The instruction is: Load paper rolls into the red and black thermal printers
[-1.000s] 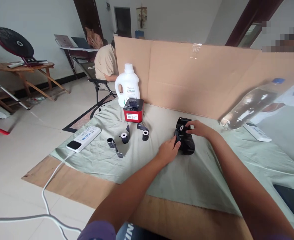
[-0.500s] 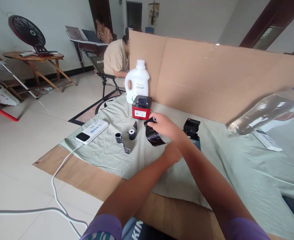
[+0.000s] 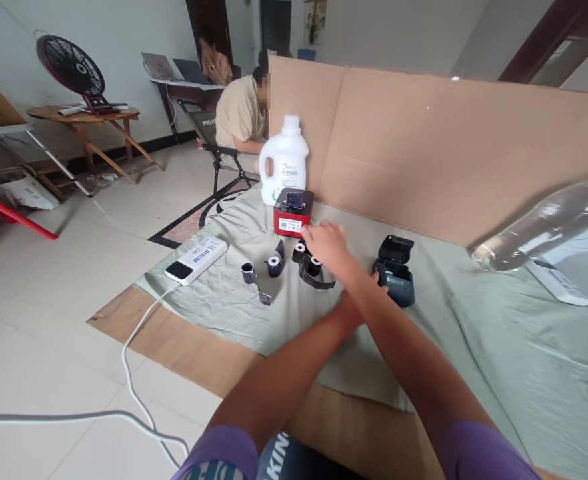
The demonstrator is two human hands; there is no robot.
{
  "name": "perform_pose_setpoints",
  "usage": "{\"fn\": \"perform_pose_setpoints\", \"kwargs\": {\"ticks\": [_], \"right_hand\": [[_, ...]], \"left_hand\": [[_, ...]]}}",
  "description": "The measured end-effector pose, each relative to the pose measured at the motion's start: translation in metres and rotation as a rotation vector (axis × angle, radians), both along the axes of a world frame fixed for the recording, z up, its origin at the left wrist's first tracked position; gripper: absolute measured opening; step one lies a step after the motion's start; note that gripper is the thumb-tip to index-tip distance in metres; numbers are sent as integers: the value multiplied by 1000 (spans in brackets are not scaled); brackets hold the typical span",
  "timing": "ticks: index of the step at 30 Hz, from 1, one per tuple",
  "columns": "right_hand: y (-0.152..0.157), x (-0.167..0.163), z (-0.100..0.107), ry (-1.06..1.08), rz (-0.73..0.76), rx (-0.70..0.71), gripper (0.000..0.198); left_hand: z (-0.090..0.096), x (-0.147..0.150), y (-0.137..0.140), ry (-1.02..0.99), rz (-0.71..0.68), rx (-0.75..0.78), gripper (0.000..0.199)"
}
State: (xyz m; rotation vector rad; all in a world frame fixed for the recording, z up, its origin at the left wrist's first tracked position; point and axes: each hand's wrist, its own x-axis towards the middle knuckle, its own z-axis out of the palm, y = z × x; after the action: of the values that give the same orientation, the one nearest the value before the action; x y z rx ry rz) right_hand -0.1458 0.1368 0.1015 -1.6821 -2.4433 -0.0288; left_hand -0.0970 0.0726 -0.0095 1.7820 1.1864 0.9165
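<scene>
My right hand [image 3: 327, 247], its arm crossed over the left, is just behind a black ribbon [image 3: 317, 281] wound on two small white-cored rolls. The ribbon stands on the green cloth [image 3: 214, 300], and the fingers are stretched out, apart from any firm grip. Partly hidden under the right forearm, my left hand [image 3: 357, 305] has its fingertips against the left side of a small dark label printer [image 3: 398, 288] whose lid stands up. To the left lie another black ribbon roll [image 3: 274, 265] and a partly unwound ribbon [image 3: 257, 283].
Behind the rolls stand a red and black box-shaped device [image 3: 293, 223] and a white detergent bottle [image 3: 288, 157]. A white power bank [image 3: 199, 260] with a cable lies at left. A cardboard screen [image 3: 399, 147] closes the back; a clear plastic bottle [image 3: 539, 223] leans at right. Two people sit beyond.
My right hand has set the black ribbon down on the cloth and let go of it. The view has shifted slightly, showing more of the printer beside my left hand.
</scene>
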Motion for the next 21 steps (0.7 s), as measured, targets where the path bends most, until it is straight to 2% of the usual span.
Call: {"fn": "perform_pose_setpoints", "kwargs": {"ticks": [4, 7, 9, 14, 18, 21], "right_hand": [[3, 33, 0, 84, -112, -191, 39], [-1, 44, -14, 145, -162, -378, 54], [-3, 46, -22, 192, -181, -449, 57], [-2, 51, -30, 328, -206, -459, 33], [4, 55, -30, 376, -204, -526, 31], [5, 54, -27, 403, -187, -525, 28]], "left_hand": [[1, -2, -2, 70, -17, 63, 66], [5, -1, -2, 99, -16, 70, 66], [3, 1, -1, 109, -6, 54, 69], [-4, 5, 4, 135, -1, 54, 73], [1, 4, 2, 157, 1, 56, 70], [7, 3, -1, 142, 21, 41, 67]]}}
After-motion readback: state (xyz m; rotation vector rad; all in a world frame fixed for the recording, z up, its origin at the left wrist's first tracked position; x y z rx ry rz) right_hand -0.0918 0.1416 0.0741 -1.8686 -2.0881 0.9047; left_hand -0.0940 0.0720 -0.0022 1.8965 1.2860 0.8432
